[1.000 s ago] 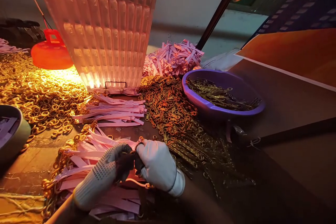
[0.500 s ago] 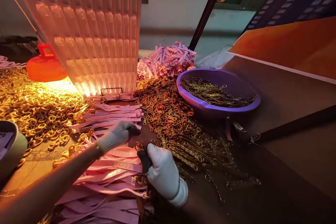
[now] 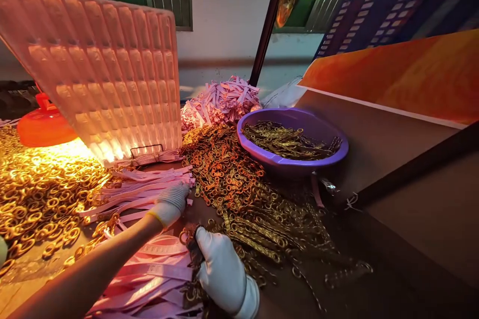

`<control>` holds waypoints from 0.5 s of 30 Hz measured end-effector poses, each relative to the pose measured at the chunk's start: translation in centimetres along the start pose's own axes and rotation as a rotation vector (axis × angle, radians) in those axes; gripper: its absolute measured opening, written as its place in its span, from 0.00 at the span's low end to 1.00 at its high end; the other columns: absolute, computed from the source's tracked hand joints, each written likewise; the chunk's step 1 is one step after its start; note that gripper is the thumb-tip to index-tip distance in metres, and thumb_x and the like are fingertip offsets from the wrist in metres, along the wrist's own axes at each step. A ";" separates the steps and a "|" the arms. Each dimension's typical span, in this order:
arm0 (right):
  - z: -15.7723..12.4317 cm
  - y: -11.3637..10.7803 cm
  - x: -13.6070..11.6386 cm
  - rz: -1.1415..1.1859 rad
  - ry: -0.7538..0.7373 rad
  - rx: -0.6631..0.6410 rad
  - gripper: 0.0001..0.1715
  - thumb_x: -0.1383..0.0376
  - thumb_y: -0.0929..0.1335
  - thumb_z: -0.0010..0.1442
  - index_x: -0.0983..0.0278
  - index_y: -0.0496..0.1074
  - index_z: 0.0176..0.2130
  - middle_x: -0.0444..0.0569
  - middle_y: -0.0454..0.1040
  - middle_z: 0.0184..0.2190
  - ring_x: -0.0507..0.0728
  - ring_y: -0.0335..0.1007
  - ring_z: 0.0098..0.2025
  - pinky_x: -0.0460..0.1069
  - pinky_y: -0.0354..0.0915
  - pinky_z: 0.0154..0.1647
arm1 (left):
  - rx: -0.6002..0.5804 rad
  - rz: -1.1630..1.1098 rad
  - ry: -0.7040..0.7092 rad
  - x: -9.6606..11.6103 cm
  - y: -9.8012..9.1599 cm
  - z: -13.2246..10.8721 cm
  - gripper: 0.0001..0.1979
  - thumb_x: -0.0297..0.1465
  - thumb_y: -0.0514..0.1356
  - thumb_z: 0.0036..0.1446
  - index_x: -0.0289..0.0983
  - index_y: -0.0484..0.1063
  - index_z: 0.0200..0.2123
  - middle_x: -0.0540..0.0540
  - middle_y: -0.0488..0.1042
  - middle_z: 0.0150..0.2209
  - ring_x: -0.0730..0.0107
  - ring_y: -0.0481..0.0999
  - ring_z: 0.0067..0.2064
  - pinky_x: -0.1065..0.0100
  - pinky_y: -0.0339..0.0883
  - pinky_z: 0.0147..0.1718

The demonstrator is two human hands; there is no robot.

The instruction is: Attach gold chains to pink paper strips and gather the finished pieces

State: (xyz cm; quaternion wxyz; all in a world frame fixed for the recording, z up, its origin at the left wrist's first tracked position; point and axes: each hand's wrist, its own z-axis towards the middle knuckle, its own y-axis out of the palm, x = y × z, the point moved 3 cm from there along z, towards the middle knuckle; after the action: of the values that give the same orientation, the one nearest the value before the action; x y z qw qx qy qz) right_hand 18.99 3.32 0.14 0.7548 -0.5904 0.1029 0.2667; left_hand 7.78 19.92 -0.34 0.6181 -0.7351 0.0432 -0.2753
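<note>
The grip of the right hand (image 3: 221, 270) was pinched closed, and a gold ring (image 3: 183, 237) poked out by its fingertips, so it seemed to have hold of that. Between ten and eleven o'clock from there, the left hand (image 3: 171, 205) lay at the right ends of a row of pink straps (image 3: 134, 190). Its fingertips were hidden, so I could not tell if it had hold of one. At nine o'clock, just beside the right hand, was a near pile of straps (image 3: 155, 273) with metal bits (image 3: 192, 293) at their right ends. Those looked done to me. The row had bare right ends, so it looked left to do. Lots more seemed to be left: loose rings (image 3: 56, 209) between nine and ten o'clock, metal chains (image 3: 228, 169) at twelve, and a far heap of straps (image 3: 220, 102) past them. A purple bowl (image 3: 295, 163) at one o'clock held chains too.
</note>
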 end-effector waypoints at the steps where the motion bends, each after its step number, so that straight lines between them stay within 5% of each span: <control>1: 0.4 -0.2 0.1 -0.003 0.009 0.019 0.19 0.75 0.61 0.44 0.62 0.68 0.37 0.49 0.75 0.32 0.59 0.69 0.34 0.50 0.54 0.34 | -0.016 -0.073 -0.006 -0.5 -0.6 -1.3 0.15 0.36 0.50 0.68 0.32 0.73 0.43 0.43 0.76 0.33 0.70 0.74 0.27 0.70 0.69 0.26; 4: 1.6 -0.5 -0.1 0.020 -0.010 0.050 0.20 0.77 0.61 0.45 0.62 0.68 0.37 0.50 0.74 0.36 0.58 0.69 0.39 0.49 0.57 0.39 | -0.082 -0.423 -0.043 -1.8 -1.8 -6.5 0.24 0.45 0.45 0.68 0.34 0.72 0.38 0.49 0.69 0.21 0.75 0.65 0.17 0.75 0.58 0.16; 8: 2.6 -0.2 -1.7 -0.030 -0.048 -0.045 0.18 0.76 0.62 0.48 0.62 0.68 0.39 0.49 0.74 0.36 0.58 0.70 0.36 0.50 0.57 0.35 | -0.001 -1.107 -0.245 -1.9 -1.8 -12.6 0.25 0.54 0.61 0.54 0.35 0.72 0.33 0.51 0.67 0.20 0.77 0.61 0.16 0.75 0.56 0.14; 11: 2.6 0.1 -3.1 -0.176 -0.100 -0.095 0.12 0.74 0.63 0.52 0.62 0.68 0.37 0.49 0.74 0.33 0.58 0.70 0.32 0.50 0.53 0.30 | 0.158 -1.072 -0.192 -1.2 -1.6 -14.4 0.22 0.51 0.62 0.53 0.36 0.74 0.30 0.49 0.69 0.22 0.75 0.64 0.19 0.73 0.62 0.17; 15: 2.1 0.7 -4.1 -0.336 -0.185 -0.072 0.08 0.73 0.62 0.57 0.62 0.66 0.36 0.50 0.73 0.32 0.58 0.69 0.30 0.50 0.52 0.27 | 0.265 -0.767 0.018 -1.5 -0.8 -14.5 0.11 0.38 0.62 0.54 0.37 0.78 0.28 0.43 0.78 0.29 0.66 0.76 0.31 0.68 0.73 0.33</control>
State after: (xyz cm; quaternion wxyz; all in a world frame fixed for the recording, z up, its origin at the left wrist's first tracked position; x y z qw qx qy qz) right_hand 14.86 4.25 2.05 0.7733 -0.5989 -0.0764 0.1935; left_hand -0.34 7.84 1.09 0.5596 -0.6092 -0.2647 -0.4957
